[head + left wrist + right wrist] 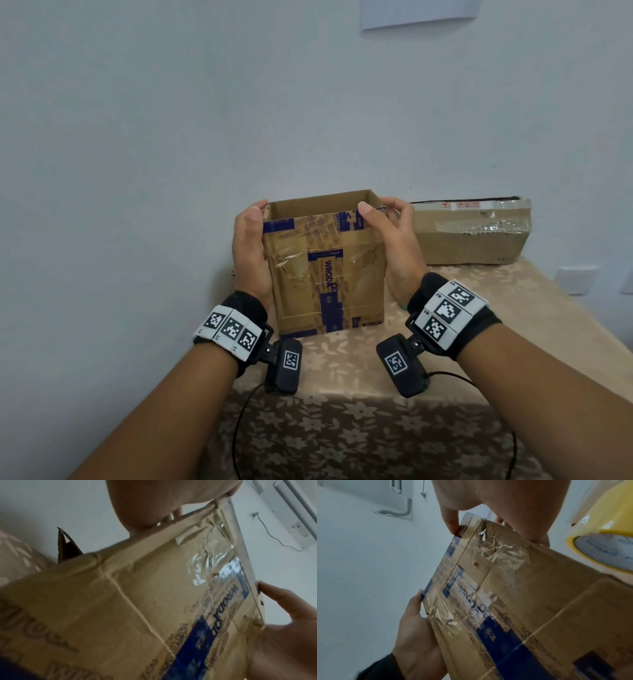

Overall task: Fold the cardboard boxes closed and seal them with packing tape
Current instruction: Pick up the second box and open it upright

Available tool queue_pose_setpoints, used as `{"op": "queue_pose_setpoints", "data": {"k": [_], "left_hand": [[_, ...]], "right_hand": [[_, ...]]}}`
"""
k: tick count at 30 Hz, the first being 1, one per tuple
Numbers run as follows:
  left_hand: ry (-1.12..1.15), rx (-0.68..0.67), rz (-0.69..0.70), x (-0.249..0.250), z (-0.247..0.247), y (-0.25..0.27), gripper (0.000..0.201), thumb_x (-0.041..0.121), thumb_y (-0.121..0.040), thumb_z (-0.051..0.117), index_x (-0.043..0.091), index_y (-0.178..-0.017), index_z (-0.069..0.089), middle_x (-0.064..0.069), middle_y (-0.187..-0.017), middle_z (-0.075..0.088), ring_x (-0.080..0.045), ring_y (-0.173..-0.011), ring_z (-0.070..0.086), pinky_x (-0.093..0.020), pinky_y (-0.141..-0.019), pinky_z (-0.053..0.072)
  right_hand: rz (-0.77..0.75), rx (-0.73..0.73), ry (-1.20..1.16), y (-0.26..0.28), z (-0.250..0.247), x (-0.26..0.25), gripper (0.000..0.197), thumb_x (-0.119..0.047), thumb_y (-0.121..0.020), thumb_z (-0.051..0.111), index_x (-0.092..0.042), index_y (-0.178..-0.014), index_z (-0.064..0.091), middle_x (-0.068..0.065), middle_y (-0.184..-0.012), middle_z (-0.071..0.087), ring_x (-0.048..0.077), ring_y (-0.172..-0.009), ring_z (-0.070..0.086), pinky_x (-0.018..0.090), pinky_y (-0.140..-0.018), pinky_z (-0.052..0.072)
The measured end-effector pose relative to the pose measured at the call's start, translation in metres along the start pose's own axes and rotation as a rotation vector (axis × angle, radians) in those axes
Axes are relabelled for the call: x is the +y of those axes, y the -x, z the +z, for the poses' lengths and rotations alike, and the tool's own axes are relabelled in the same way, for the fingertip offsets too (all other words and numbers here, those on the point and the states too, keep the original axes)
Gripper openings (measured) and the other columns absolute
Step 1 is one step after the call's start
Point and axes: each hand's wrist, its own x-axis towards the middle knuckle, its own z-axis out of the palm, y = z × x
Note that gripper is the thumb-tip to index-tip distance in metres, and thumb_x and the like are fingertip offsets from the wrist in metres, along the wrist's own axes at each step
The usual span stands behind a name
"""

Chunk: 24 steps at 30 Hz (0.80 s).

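Observation:
An open cardboard box (325, 281) with blue print and old clear tape stands upright on the table, its top flaps raised. My left hand (248, 240) holds its left side, thumb on the front edge and fingers behind. My right hand (387, 226) grips the top right corner, thumb (452, 520) pressed on the front flap. The box face (137, 608) fills the left wrist view, with my right hand (283, 615) at its far edge. A yellow packing tape roll (604, 545) shows beside the box in the right wrist view only.
A second, longer cardboard box (472, 236) with clear tape on it lies at the back right against the wall. The table has a beige floral cloth (342, 377); its left edge runs just left of the held box. Wrist camera cables hang in front.

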Motion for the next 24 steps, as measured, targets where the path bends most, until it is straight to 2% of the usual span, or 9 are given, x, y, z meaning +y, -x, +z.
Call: {"op": "queue_pose_setpoints", "data": {"k": [3, 6, 8, 11, 14, 16, 19, 22, 24], "left_hand": [[-0.021, 0.024, 0.016, 0.000, 0.001, -0.002, 0.038, 0.044, -0.098, 0.049, 0.008, -0.111, 0.047, 0.002, -0.087, 0.063, -0.010, -0.077, 0.065, -0.027, -0.068, 0.057], [-0.092, 0.005, 0.021, 0.004, 0.003, 0.002, 0.066, 0.069, -0.089, 0.045, 0.007, -0.106, 0.060, -0.021, -0.100, 0.069, -0.033, -0.091, 0.069, -0.048, -0.085, 0.059], [-0.103, -0.016, 0.023, 0.002, 0.002, 0.002, 0.072, 0.072, -0.088, 0.046, 0.005, -0.107, 0.065, -0.028, -0.107, 0.069, -0.045, -0.100, 0.067, -0.058, -0.092, 0.056], [-0.126, -0.031, 0.011, 0.001, 0.004, 0.002, 0.062, 0.065, -0.091, 0.053, 0.008, -0.107, 0.067, -0.023, -0.111, 0.071, -0.041, -0.104, 0.068, -0.058, -0.095, 0.055], [-0.149, -0.004, -0.010, -0.001, 0.005, -0.002, 0.043, 0.056, -0.096, 0.057, 0.014, -0.103, 0.063, -0.013, -0.107, 0.073, -0.025, -0.095, 0.073, -0.045, -0.086, 0.059], [-0.166, 0.035, 0.003, -0.002, 0.005, -0.004, 0.032, 0.050, -0.094, 0.063, 0.021, -0.105, 0.053, -0.011, -0.107, 0.071, -0.020, -0.089, 0.071, -0.041, -0.079, 0.058], [-0.212, 0.042, 0.010, -0.002, 0.004, -0.007, 0.021, 0.030, -0.097, 0.064, 0.036, -0.115, 0.056, -0.011, -0.113, 0.067, -0.025, -0.095, 0.071, -0.044, -0.080, 0.061], [-0.244, 0.015, -0.002, -0.005, 0.004, -0.007, 0.019, 0.024, -0.100, 0.055, 0.017, -0.095, 0.073, -0.021, -0.103, 0.071, -0.027, -0.088, 0.068, -0.058, -0.085, 0.058], [-0.224, 0.007, -0.031, -0.006, 0.003, -0.006, 0.032, 0.034, -0.097, 0.058, 0.005, -0.091, 0.070, -0.027, -0.103, 0.068, -0.030, -0.088, 0.066, -0.060, -0.088, 0.053]], "right_hand": [[-0.030, 0.027, 0.017, 0.003, 0.002, -0.001, 0.043, -0.039, -0.089, 0.077, -0.023, -0.112, 0.044, 0.012, -0.125, 0.066, 0.015, -0.092, 0.070, 0.031, -0.065, 0.057], [-0.044, 0.026, 0.053, 0.002, 0.002, -0.003, 0.045, -0.046, -0.083, 0.078, -0.026, -0.108, 0.047, 0.009, -0.121, 0.068, 0.019, -0.098, 0.070, 0.039, -0.077, 0.059], [-0.050, 0.018, 0.079, 0.005, 0.003, -0.006, 0.044, -0.052, -0.079, 0.077, -0.028, -0.106, 0.053, 0.006, -0.124, 0.068, 0.023, -0.107, 0.069, 0.046, -0.086, 0.059], [-0.041, -0.007, 0.170, 0.006, 0.006, -0.004, 0.032, -0.055, -0.092, 0.067, -0.030, -0.112, 0.061, 0.002, -0.132, 0.065, 0.018, -0.114, 0.066, 0.039, -0.088, 0.057], [0.053, -0.023, 0.242, 0.004, 0.009, -0.002, 0.075, -0.080, -0.081, 0.063, -0.027, -0.134, 0.058, -0.002, -0.137, 0.064, 0.017, -0.121, 0.064, 0.047, -0.105, 0.051], [0.047, 0.016, 0.247, 0.002, 0.007, -0.002, 0.068, -0.073, -0.084, 0.065, -0.023, -0.130, 0.058, 0.004, -0.132, 0.067, 0.020, -0.111, 0.070, 0.050, -0.099, 0.055], [0.008, 0.104, 0.174, 0.001, 0.003, -0.003, 0.031, -0.035, -0.095, 0.071, -0.030, -0.119, 0.053, 0.004, -0.124, 0.066, 0.028, -0.101, 0.073, 0.050, -0.086, 0.061], [-0.046, 0.076, 0.223, 0.000, 0.002, -0.003, 0.031, -0.023, -0.100, 0.065, -0.043, -0.123, 0.056, 0.001, -0.119, 0.067, 0.019, -0.101, 0.071, 0.036, -0.079, 0.063], [-0.037, 0.062, 0.299, 0.002, 0.005, -0.004, 0.017, -0.025, -0.105, 0.057, -0.022, -0.114, 0.071, 0.008, -0.111, 0.073, 0.015, -0.083, 0.072, 0.026, -0.062, 0.059]]}}
